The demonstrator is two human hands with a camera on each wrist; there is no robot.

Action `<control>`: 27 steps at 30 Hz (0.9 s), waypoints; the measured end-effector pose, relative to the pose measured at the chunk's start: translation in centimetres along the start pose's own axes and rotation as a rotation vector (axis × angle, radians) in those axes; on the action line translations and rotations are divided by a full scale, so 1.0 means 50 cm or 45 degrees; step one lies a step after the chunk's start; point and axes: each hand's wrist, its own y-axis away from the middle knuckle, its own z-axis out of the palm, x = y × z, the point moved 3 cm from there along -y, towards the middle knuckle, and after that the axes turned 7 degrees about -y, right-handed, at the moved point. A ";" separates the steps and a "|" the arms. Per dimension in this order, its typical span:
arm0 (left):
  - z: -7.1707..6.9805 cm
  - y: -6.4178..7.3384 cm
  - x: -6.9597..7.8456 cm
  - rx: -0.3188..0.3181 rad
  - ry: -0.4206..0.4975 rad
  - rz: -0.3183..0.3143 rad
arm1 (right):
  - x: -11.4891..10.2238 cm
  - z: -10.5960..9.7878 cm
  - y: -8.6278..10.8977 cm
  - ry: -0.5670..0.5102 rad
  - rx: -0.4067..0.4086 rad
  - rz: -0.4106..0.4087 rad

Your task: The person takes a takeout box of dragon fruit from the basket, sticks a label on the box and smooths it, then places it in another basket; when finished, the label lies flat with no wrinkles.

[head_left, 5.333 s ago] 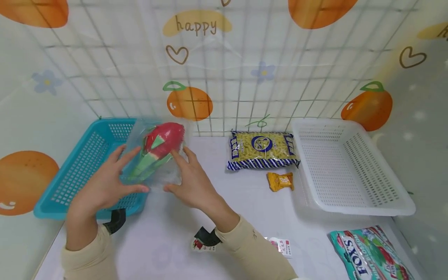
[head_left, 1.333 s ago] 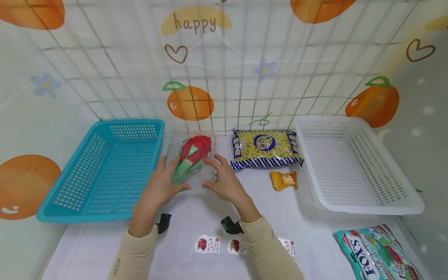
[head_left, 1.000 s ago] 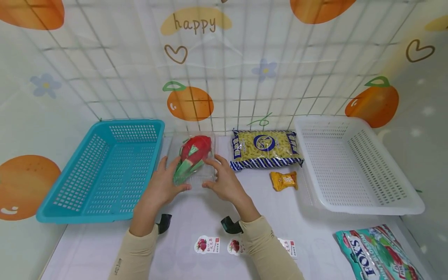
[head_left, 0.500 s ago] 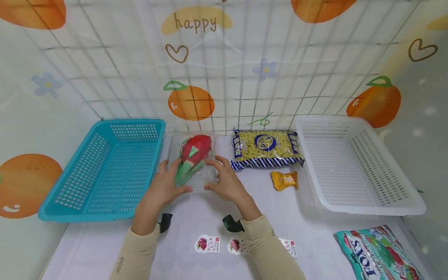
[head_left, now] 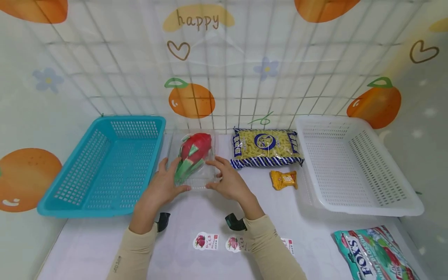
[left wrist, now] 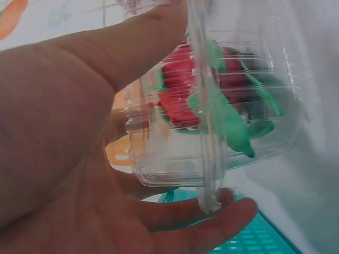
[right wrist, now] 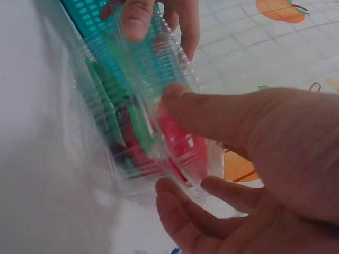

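Observation:
Both hands hold a clear plastic clamshell box (head_left: pixel 197 182) at its near half, one hand on each side. My left hand (head_left: pixel 160 186) has its thumb on the near side and its fingers along the left side. My right hand (head_left: pixel 232 183) grips the right side in the same way. Inside lies a dragon fruit (head_left: pixel 196 148), red with green scales, slanted with its green end toward the left hand. In the left wrist view, fingertips sit at the rim flange of the box (left wrist: pixel 212 174). The right wrist view shows the right thumb on the ridged lid, the fruit (right wrist: pixel 183 140) behind it.
Left of the box is a teal basket (head_left: pixel 99 213). To the right are a pasta bag (head_left: pixel 267 146), a small orange-wrapped snack (head_left: pixel 284 180) and a white basket (head_left: pixel 371 210). A FOX'S candy bag (head_left: pixel 376 251) lies front right. Dragon fruit stickers (head_left: pixel 205 241) lie nearer me.
Several seconds ago the hands held the box tilted over the teal basket's right side. Box and hands have since moved right, between basket and pasta bag. Over the last second they barely shift.

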 end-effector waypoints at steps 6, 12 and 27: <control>-0.003 0.012 0.003 0.083 -0.028 0.072 | 0.007 -0.022 0.020 -0.021 0.077 -0.029; -0.002 0.052 0.013 0.175 -0.082 0.154 | 0.027 -0.060 0.072 0.062 0.118 -0.019; 0.042 0.174 0.011 0.197 -0.117 0.148 | 0.109 -0.145 0.238 0.363 0.018 0.009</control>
